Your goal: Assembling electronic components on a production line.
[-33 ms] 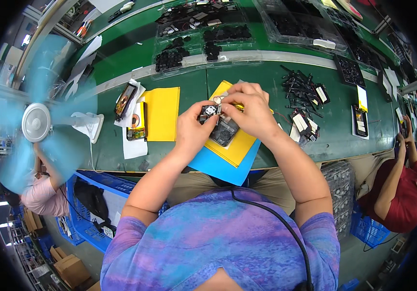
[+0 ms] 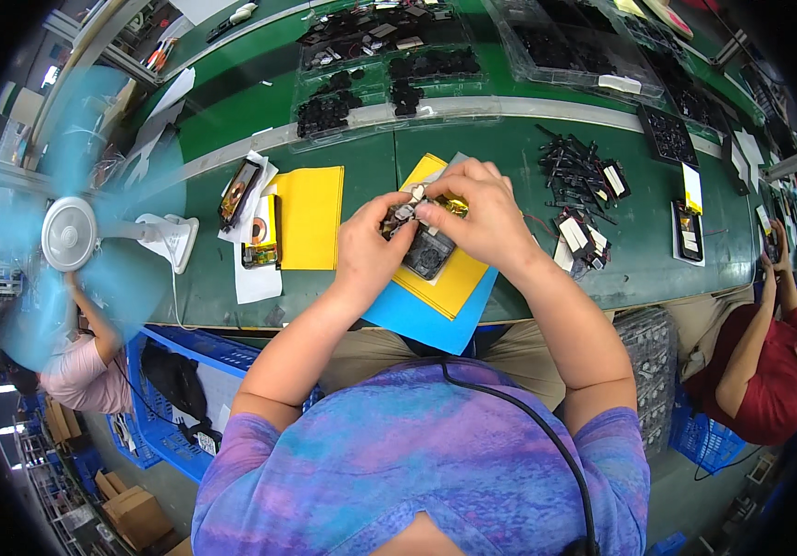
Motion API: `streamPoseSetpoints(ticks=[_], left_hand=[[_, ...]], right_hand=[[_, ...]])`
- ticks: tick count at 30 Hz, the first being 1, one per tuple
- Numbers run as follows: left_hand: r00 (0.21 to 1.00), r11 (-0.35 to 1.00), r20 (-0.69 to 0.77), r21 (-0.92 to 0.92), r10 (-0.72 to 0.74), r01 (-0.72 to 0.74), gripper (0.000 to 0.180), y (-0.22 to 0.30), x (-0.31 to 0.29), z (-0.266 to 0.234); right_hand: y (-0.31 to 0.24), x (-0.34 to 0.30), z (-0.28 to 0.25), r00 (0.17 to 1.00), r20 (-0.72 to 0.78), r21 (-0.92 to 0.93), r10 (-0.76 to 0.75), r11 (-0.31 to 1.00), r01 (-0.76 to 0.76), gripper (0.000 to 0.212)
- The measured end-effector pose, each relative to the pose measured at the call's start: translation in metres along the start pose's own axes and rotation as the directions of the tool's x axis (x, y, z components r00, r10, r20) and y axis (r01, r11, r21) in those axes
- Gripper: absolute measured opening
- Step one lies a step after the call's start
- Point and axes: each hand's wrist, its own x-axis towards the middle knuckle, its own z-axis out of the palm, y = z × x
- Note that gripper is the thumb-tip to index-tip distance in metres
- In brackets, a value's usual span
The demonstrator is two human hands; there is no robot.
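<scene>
Case (image 2: pixel 428 258) first: dark, rounded corners, sitting mid-counter (image 2: pixel 371 159) above a yellow sheet (image 2: pixel 461 290), which overlapped a blue sheet (image 2: pixel 443 332). Left hand (image 2: pixel 366 239) was on its left side, grip narrow, thumb and forefinger pinched about the far left part of the case. Right hand (image 2: pixel 487 215) was arched over from the far right, thumb close to the left fingertips. Couldn't tell if that grip was actually closed on anything, its own fingers covered the spot.

A small white piece (image 2: pixel 416 193) showed by the fingertips, and a shiny gold bit (image 2: pixel 455 204) peeked out from under the right hand. No idea whether either was attached to the case.

Geometry-wise, the near end of the case was uncovered and faced the person (image 2: pixel 417 435), so most of what you could see lay on the body side of both grips. Long axis looked to run away from the body on a slant, far end leaning right, but too much was hidden for me to swear to it. Left hand was nearer the left edge, right hand nearer the far right corner, and the two grips almost met over the far part.
</scene>
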Motion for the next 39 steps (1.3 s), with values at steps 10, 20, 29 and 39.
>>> streamPoseSetpoints(ticks=[10,20,29,39], left_hand=[[0.926,0.929,0.163,0.092,0.341,-0.359,0.069,0.018,-0.006,-0.018],[0.889,0.984,0.436,-0.163,0.143,-0.078,0.087,0.006,-0.004,-0.03],[0.879,0.978,0.429,-0.063,0.207,-0.2,0.089,-0.003,-0.018,-0.035],[0.947,0.993,0.299,-0.041,0.118,-0.11,0.09,-0.008,-0.042,-0.01]], right_hand=[[-0.005,-0.032,-0.007,0.932,0.22,0.367,0.288,0.861,-0.352,0.041],[0.019,-0.068,-0.003,0.928,0.263,0.537,0.263,0.759,-0.368,0.042],[0.006,-0.077,-0.014,0.996,0.067,0.092,0.056,0.994,-0.062,0.04],[0.003,-0.082,-0.01,0.998,0.062,0.037,-0.001,0.999,-0.001,0.04]])
